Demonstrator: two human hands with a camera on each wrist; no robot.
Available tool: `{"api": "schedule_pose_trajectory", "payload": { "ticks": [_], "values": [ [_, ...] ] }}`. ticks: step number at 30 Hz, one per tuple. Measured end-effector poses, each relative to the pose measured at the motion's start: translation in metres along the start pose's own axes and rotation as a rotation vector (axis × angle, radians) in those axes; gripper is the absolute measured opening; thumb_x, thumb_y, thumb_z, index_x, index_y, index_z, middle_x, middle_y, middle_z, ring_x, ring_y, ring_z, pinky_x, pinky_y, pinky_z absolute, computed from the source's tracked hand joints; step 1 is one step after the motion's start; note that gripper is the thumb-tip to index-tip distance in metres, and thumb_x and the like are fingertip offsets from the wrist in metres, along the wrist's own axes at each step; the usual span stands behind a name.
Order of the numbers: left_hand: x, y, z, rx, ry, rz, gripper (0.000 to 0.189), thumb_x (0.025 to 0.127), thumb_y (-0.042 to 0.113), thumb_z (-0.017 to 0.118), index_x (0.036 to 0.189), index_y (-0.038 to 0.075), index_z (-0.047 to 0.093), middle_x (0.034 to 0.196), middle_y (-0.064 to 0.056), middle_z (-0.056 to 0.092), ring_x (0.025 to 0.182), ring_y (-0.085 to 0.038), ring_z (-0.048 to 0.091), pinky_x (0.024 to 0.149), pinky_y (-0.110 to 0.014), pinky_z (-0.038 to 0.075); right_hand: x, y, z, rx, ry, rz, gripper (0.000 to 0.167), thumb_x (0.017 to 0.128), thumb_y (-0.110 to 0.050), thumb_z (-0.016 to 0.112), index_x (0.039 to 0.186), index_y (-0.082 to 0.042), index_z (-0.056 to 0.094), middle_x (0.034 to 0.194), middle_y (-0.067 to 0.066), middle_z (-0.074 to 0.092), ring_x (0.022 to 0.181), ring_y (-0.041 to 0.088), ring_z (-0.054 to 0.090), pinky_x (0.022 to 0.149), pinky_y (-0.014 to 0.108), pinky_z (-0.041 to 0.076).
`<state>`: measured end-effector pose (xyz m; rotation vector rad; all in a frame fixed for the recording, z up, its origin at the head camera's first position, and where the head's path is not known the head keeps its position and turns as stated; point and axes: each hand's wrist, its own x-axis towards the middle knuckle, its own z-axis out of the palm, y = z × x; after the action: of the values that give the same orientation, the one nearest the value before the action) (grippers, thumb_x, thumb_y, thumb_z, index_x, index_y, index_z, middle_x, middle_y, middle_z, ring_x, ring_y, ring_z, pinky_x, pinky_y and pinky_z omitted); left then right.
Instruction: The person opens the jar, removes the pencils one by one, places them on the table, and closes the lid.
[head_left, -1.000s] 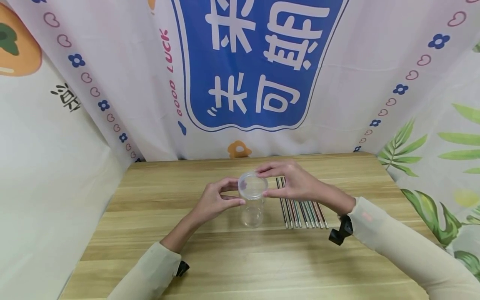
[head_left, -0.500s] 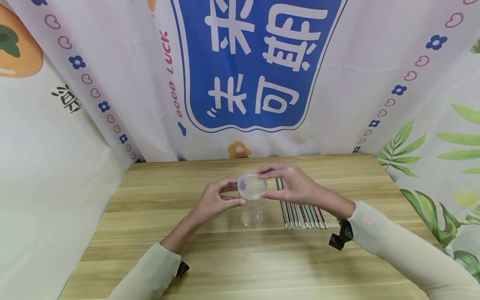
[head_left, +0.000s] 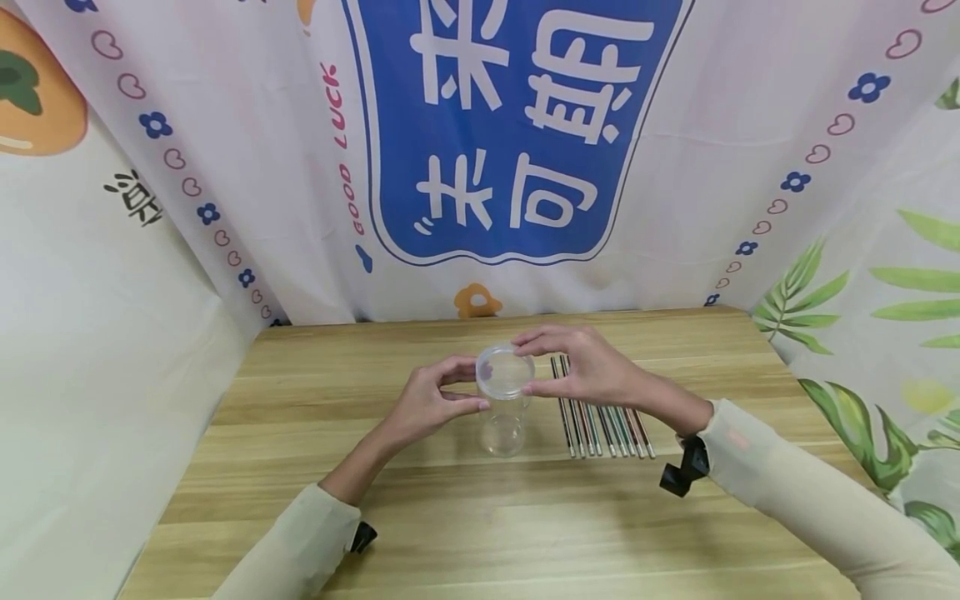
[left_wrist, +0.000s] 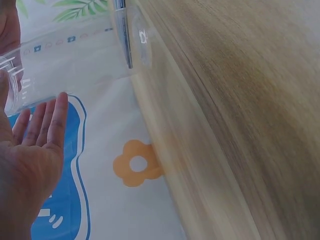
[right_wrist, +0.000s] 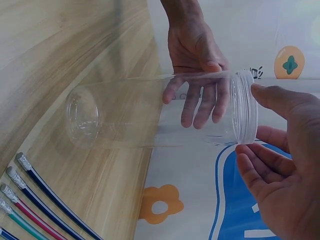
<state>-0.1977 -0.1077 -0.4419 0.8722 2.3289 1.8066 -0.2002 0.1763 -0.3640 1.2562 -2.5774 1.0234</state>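
A tall clear plastic jar (right_wrist: pixel 135 112) stands upright on the wooden table, its screw lid (right_wrist: pixel 246 107) on top. My left hand (head_left: pixel 435 400) holds the jar's upper side, thumb in front and fingers round the back. From the right, my right hand (head_left: pixel 588 367) pinches the lid's rim between thumb and fingers. In the left wrist view the jar (left_wrist: pixel 65 65) appears sideways, above the fingers of my left hand (left_wrist: pixel 35 145). Through its wall nothing shows inside the jar.
A row of several pencils (head_left: pixel 600 429) with eraser ends lies on the table (head_left: pixel 480 525) just right of the jar, partly under my right hand. A printed curtain (head_left: pixel 645 208) hangs behind the table's back edge.
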Motion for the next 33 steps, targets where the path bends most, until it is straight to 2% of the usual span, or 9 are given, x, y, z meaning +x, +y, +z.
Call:
{"api": "schedule_pose_trajectory", "payload": {
  "ticks": [9,13,16,20,23,26,29,33],
  "values": [
    [0.001,0.0,-0.003,-0.013,-0.014,-0.01,0.056,0.084,-0.001,0.088,0.136,-0.001,0.065,0.131,-0.021,0.071,0.119,-0.041,0.071,0.092,-0.033,0.066,0.0,0.002,0.0,0.01,0.002,-0.003,0.047,0.084,-0.024,0.092,0.124,-0.004,0.076,0.134,0.011,0.072,0.123,0.029,0.069,0.108,0.048,0.058],
    [0.0,0.0,-0.005,-0.043,-0.016,-0.008,0.059,0.085,-0.001,0.088,0.138,-0.002,0.063,0.133,-0.023,0.07,0.121,-0.041,0.069,0.091,-0.034,0.066,0.0,0.002,-0.002,0.032,0.005,0.0,0.049,0.085,-0.023,0.091,0.127,-0.003,0.074,0.135,0.012,0.071,0.117,0.028,0.071,0.102,0.045,0.062],
    [-0.002,0.0,-0.008,-0.063,-0.015,-0.005,0.06,0.085,0.0,0.088,0.139,-0.002,0.063,0.135,-0.023,0.069,0.124,-0.044,0.067,0.092,-0.035,0.066,-0.002,0.002,-0.005,0.035,0.012,0.01,0.05,0.086,-0.022,0.091,0.129,-0.003,0.073,0.136,0.013,0.07,0.113,0.027,0.072,0.098,0.042,0.064],
    [-0.007,-0.003,-0.016,-0.068,-0.007,0.003,0.06,0.086,0.0,0.088,0.14,-0.002,0.063,0.136,-0.021,0.069,0.125,-0.042,0.067,0.094,-0.036,0.065,-0.009,0.008,-0.011,0.013,0.019,0.029,0.048,0.088,-0.021,0.089,0.13,-0.003,0.072,0.138,0.013,0.069,0.116,0.026,0.071,0.098,0.043,0.064],
    [-0.013,-0.006,-0.024,-0.045,0.006,0.004,0.057,0.088,0.002,0.086,0.14,-0.001,0.063,0.137,-0.02,0.069,0.126,-0.038,0.067,0.095,-0.037,0.065,-0.017,0.017,-0.015,-0.019,0.023,0.048,0.047,0.091,-0.021,0.086,0.132,-0.003,0.072,0.14,0.014,0.069,0.117,0.027,0.071,0.099,0.046,0.063],
    [-0.017,-0.011,-0.035,0.001,0.031,-0.027,0.054,0.091,0.006,0.084,0.14,-0.001,0.063,0.138,-0.018,0.069,0.129,-0.036,0.066,0.1,-0.04,0.063,-0.026,0.029,-0.02,-0.058,0.027,0.082,0.047,0.094,-0.022,0.084,0.134,-0.003,0.07,0.142,0.015,0.067,0.117,0.03,0.071,0.101,0.048,0.062],
    [-0.022,-0.017,-0.048,0.076,0.063,-0.07,0.051,0.095,0.013,0.082,0.141,0.003,0.063,0.142,-0.016,0.067,0.133,-0.035,0.063,0.107,-0.046,0.059,-0.035,0.043,-0.024,-0.092,0.029,0.143,0.049,0.095,-0.024,0.082,0.137,-0.002,0.068,0.145,0.017,0.065,0.12,0.034,0.069,0.104,0.052,0.06],
    [-0.024,-0.023,-0.068,0.194,0.115,-0.087,0.053,0.097,0.02,0.081,0.145,0.006,0.061,0.149,-0.015,0.062,0.14,-0.037,0.057,0.116,-0.052,0.05,-0.048,0.067,-0.03,-0.156,0.026,0.218,0.053,0.098,-0.026,0.08,0.14,0.001,0.065,0.147,0.019,0.063,0.128,0.04,0.064,0.109,0.058,0.055]
  ]
}}
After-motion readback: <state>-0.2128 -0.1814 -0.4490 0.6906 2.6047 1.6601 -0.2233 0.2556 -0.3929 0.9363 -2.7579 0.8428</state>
